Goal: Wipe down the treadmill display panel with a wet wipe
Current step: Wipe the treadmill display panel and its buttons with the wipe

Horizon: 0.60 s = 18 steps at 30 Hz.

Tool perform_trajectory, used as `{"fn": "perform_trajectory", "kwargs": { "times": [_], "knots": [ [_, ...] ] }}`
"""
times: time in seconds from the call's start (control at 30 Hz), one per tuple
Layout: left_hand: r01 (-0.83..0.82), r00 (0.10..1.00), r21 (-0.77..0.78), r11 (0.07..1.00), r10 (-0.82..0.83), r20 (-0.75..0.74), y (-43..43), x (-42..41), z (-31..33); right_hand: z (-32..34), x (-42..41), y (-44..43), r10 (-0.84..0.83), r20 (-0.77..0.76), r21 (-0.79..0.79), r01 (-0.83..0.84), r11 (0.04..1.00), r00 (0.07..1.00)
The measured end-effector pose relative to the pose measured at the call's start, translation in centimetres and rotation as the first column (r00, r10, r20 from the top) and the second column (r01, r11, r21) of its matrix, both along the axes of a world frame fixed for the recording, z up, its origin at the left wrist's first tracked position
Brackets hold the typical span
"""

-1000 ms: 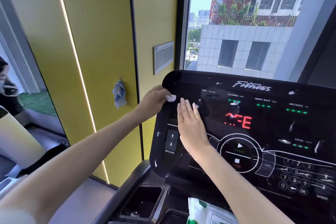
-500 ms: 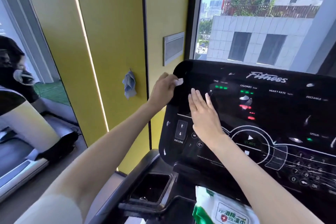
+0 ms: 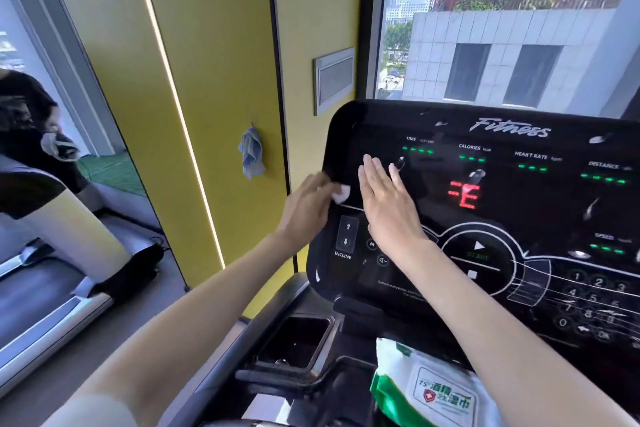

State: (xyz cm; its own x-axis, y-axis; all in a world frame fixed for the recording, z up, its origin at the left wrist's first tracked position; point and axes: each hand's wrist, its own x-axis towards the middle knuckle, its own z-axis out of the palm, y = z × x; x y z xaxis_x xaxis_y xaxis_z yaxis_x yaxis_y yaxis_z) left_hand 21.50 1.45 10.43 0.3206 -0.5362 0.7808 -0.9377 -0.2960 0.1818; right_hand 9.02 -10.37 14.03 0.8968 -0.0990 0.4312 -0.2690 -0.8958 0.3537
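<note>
Left hand [image 3: 306, 204] has slid down the panel [image 3: 485, 218] edge, fingers pinching the bunched wipe [image 3: 341, 193] against the glass to scrub; right hand [image 3: 386, 199] stays flat, fingers released, steadying it.

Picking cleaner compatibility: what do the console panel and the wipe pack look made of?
Panel: looks like glossy black plastic or acrylic overlay; it mirrors the window and shows white smears, printed legends. Pack: soft plastic film, glossy, wrinkled, with a printed label. Both judged by look only.
</note>
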Motion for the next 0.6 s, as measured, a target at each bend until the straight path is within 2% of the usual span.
{"fn": "perform_trajectory", "kwargs": {
  "times": [0.1, 0.3, 0.43, 0.5, 0.6],
  "knots": [
    [0.02, 0.999, 0.022, 1.0, -0.019, -0.026, 0.9, -0.4, -1.7, -0.2, 0.0, 0.0, 0.001, -0.006, 0.013, -0.001, 1.0, 1.0],
    [-0.1, 0.985, -0.078, 0.992, 0.088, -0.151, -2.0, 0.8, 3.3, -0.1, -0.2, 0.4, -0.005, 0.016, -0.006, 0.005, 1.0, 1.0],
    [-0.016, 0.999, -0.004, 1.0, 0.016, -0.032, 1.0, -1.2, -1.9, -1.1, -0.5, 0.1, 0.085, 0.082, 0.037, -0.089, 0.995, 0.993],
    [0.014, 0.998, 0.015, 1.0, -0.014, -0.053, 2.0, -1.3, -3.2, -2.2, -0.9, -0.1, 0.16, 0.103, 0.014, -0.162, 0.987, 0.982],
    [-0.04, 0.988, -0.055, 0.998, 0.031, -0.154, 0.3, 0.2, -0.1, -3.0, -1.4, 0.2, 0.189, 0.064, 0.043, -0.192, 0.98, 0.98]
  ]
}}
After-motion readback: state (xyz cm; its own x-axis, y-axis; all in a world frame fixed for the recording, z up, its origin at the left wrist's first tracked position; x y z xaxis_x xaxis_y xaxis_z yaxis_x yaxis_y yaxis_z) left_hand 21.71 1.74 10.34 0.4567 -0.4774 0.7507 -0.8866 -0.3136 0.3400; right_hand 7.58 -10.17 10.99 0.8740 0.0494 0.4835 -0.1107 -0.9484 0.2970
